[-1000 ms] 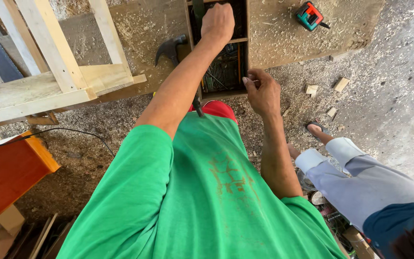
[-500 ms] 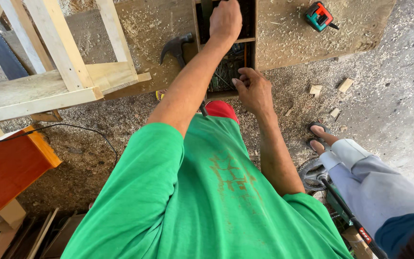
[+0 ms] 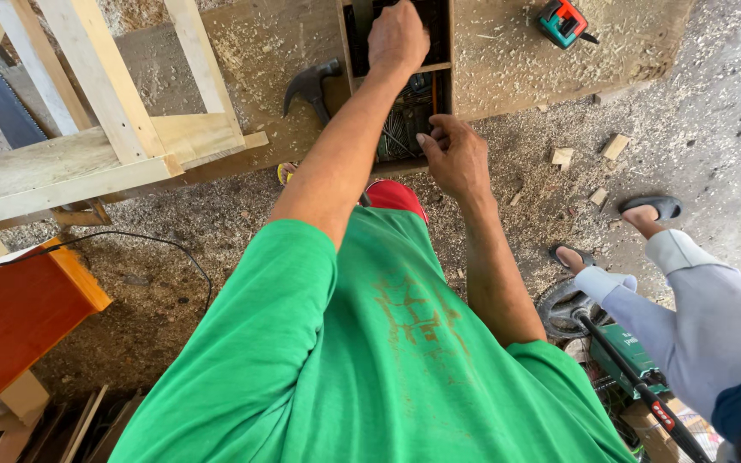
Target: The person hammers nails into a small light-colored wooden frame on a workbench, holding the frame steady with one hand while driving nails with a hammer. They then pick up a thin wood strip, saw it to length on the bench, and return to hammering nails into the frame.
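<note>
My left hand [image 3: 396,39] reaches far forward into the back compartment of an open wooden tool box [image 3: 345,60] lying on a dusty plywood sheet. Its fingers are curled; what they close on is hidden. My right hand [image 3: 456,159] sits at the box's near compartment, fingertips bent together over dark nails and small tools [image 3: 405,116]. Whether it holds any of them I cannot tell. A claw hammer [image 3: 310,86] lies just left of the box. My green shirt fills the lower view.
A pale wooden frame [image 3: 113,111] stands at left, above an orange-red board [image 3: 10,317] and a black cable [image 3: 156,244]. A red and teal hand tool [image 3: 563,21] lies top right. Another person's sandalled feet [image 3: 653,210] and a green power saw [image 3: 619,343] are at right. Offcuts [image 3: 615,146] and sawdust litter the ground.
My right hand has moved forward from beside the box into its near compartment. The left hand has stayed in the far compartment. The other person's feet have shifted.
</note>
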Demonstrator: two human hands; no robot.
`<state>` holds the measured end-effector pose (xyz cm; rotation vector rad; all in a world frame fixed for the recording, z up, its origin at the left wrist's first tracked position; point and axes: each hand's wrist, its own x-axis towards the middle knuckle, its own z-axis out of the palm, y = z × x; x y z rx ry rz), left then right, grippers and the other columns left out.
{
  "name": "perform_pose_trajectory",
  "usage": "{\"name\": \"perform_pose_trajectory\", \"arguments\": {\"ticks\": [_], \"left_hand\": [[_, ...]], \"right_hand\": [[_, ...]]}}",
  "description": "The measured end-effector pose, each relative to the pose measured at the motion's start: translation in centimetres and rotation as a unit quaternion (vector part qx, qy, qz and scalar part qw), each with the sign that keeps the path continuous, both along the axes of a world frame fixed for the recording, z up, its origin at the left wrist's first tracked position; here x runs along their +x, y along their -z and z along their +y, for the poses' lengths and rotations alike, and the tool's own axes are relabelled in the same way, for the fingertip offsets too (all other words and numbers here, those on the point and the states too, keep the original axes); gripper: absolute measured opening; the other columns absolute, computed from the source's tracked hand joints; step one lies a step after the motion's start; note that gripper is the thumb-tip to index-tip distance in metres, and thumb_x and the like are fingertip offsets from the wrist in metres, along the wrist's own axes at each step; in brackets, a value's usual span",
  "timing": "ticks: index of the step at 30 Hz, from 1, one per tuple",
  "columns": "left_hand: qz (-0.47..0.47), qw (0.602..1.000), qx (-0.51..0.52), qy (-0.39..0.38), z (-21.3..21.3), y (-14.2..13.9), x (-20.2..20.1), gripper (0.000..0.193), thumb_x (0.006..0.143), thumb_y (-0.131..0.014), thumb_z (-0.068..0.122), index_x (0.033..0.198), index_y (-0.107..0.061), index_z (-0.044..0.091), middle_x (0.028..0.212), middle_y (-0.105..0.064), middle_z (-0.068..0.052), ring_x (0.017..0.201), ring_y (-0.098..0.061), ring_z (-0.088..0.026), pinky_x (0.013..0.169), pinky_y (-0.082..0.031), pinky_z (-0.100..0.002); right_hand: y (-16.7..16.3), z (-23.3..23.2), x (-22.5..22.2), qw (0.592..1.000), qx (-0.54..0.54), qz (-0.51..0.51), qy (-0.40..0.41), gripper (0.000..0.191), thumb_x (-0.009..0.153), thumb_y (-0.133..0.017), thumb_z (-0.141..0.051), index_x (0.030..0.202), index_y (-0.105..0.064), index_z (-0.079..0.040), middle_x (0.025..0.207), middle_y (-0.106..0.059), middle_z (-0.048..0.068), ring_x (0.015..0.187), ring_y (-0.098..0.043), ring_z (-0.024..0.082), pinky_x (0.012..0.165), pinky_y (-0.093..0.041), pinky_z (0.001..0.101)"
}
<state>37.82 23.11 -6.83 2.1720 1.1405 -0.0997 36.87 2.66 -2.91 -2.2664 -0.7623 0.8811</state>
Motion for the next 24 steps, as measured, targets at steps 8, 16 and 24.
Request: {"name": "perform_pose_trajectory", "arguments": {"ticks": [8,16,24], "left_hand": [[-0.324,0.935,-0.138,-0.04,0.1,-0.3,-4.3,0.016,0.099,-0.067,0.015,0.093,-0.067,0.0,0.079,-0.072,-0.006,0.068,-0.068,-0.012,0.063,-0.058,-0.029],[-0.388,0.814,-0.429,-0.048,1.0,-2.9,-9.2,0.013,0.098,-0.071,0.012,0.097,-0.068,0.0,0.081,-0.071,-0.004,0.07,-0.066,-0.009,0.063,-0.056,-0.024],[-0.294,0.911,-0.275,-0.091,-0.6,-4.5,-13.5,0.017,0.09,-0.075,0.014,0.094,-0.072,-0.002,0.075,-0.075,-0.005,0.067,-0.071,-0.009,0.059,-0.058,-0.027]], "right_hand": [[-0.1,0.5,1.2,0.99,0.079,0.045,0.108,0.027,0.1,-0.071,-0.018,0.123,-0.07,-0.004,0.1,-0.077,0.008,0.083,-0.072,0.013,0.077,-0.06,0.0297],[-0.9,6.3,2.1,0.951,0.272,0.102,0.103,0.023,0.108,-0.067,-0.01,0.129,-0.067,0.0,0.104,-0.075,0.006,0.085,-0.066,0.008,0.076,-0.057,0.0249],[0.2,9.7,0.4,0.949,0.301,0.096,0.0,0.029,0.102,-0.073,0.0,0.131,-0.072,0.001,0.104,-0.078,0.007,0.092,-0.07,0.01,0.083,-0.06,0.026]]}}
